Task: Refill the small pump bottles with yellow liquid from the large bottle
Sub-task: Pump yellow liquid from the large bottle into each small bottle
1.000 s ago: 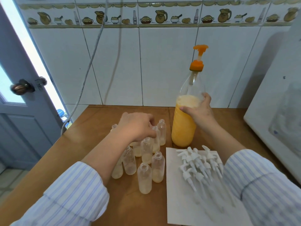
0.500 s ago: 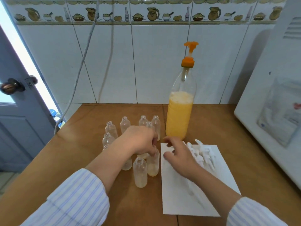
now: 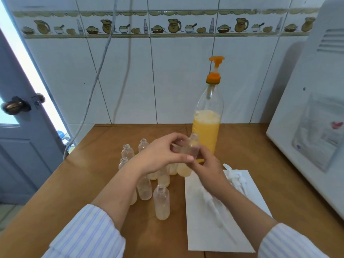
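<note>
A large clear bottle [image 3: 206, 131] with an orange pump top stands at the back of the wooden table, about half full of yellow liquid. Several small clear bottles [image 3: 161, 202] without caps stand in a cluster in front of it, some with a little pale liquid at the bottom. My left hand [image 3: 160, 155] grips one small bottle [image 3: 190, 148], lifted and tilted above the cluster. My right hand [image 3: 208, 166] touches the same bottle from below, its fingers curled at the base. White pump heads [image 3: 235, 176] lie on a white paper sheet [image 3: 201, 229] to the right.
A white appliance [image 3: 314, 127] fills the right side of the table. A tiled wall runs behind. A cable [image 3: 96, 79] hangs down the wall to the table's left edge. A blue door [image 3: 20, 142] with a knob stands at the left.
My right hand left the large bottle, dropped to the paper sheet, then rose to the small bottle. My left hand lifted that bottle out of the cluster.
</note>
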